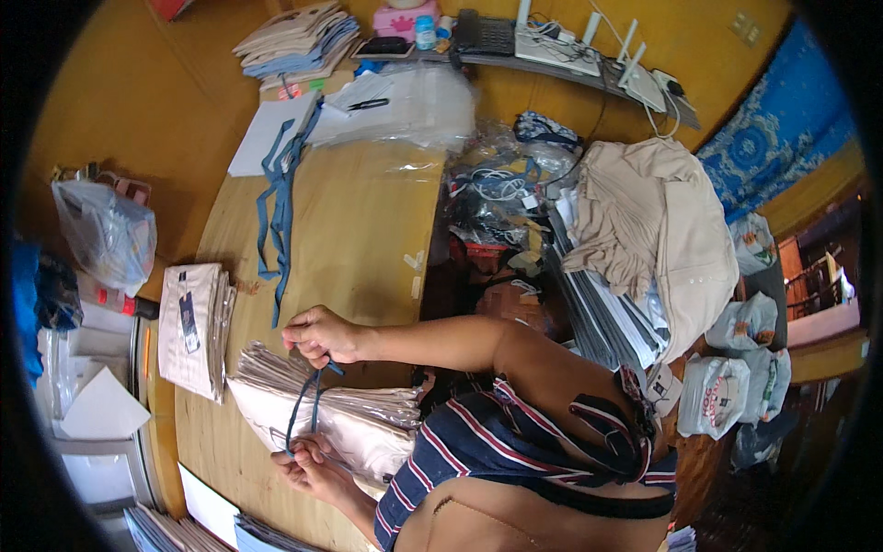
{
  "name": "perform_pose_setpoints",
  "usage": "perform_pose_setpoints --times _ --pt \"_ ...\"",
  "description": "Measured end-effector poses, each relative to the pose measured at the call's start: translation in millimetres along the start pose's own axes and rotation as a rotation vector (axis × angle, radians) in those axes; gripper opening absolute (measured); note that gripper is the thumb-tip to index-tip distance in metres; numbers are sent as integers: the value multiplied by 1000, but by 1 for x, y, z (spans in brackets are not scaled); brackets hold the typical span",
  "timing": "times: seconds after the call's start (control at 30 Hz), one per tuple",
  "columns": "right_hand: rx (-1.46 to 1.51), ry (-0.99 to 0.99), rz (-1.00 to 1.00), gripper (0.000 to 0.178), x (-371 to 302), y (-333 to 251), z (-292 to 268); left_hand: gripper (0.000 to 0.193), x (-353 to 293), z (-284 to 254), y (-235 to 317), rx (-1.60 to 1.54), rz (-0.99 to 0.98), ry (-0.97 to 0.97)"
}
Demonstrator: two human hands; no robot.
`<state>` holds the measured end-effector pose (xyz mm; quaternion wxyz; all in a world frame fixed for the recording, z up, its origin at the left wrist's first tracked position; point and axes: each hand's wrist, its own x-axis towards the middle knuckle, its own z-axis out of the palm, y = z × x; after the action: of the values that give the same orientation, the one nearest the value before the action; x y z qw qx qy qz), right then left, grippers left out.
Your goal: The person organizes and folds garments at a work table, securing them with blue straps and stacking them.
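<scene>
A: I'm on remote, head cam only. Which step r we on?

B: Prob mid-tie, AFAICT. I've got the blue-grey strip point(292, 420) bowed into a loop btwn both hands, over the beige garment stack point(363, 437) on the wood table point(359, 239).

A: Fingers?

B: R hand point(324, 337), the far one: curled, thumb & index pinching the strip, short tail poking out below. L hand point(315, 467): fingers bunched, pinching the loop's other end by the stack's edge.

A: Is it round the stack?

B: Can't tell from here. I see it up in the air btwn the hands; anything underneath is hidden.

A: Next move, your guess?

B: I'd say it calls for keeping both pinches, drawing the loop small & snugging the knot w/o creasing the top garment. Slack's the risk IMO.

A: Spares?

B: Yep, loose strips point(283, 170) lie farther up the table, past R hand. Tagged garment pile point(195, 354) sits near the working stack, apart from both hands.
</scene>
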<state>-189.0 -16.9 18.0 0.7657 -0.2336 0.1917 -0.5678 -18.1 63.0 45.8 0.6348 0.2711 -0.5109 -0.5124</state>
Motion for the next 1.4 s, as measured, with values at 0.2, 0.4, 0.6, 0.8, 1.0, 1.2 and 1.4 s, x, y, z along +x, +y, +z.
perform_pose_setpoints --times 0.2,0.4,0.6,0.8,1.0,1.2,1.4 --pt "-304 184 -138 22 -22 11 -48 28 7 10 -21 -51 -180 23" --pt "-1446 -225 -528 23 -61 19 -50 9 23 39 -38 428 -123 -261" --pt "-1507 -160 -457 25 -63 21 -64 10 80 76 -55 1287 396 -618" --pt "-1506 -148 -503 22 -62 27 -73 8 65 58 -64 1134 -103 -741" --pt "-1260 -111 -688 16 -48 39 -80 4 52 52 -68 952 -246 -512" --pt "-240 260 -286 19 -24 40 -83 12 42 48 -71 326 -364 -255" --pt "53 405 -152 23 -10 30 -87 11 37 42 -76 840 -150 -359"
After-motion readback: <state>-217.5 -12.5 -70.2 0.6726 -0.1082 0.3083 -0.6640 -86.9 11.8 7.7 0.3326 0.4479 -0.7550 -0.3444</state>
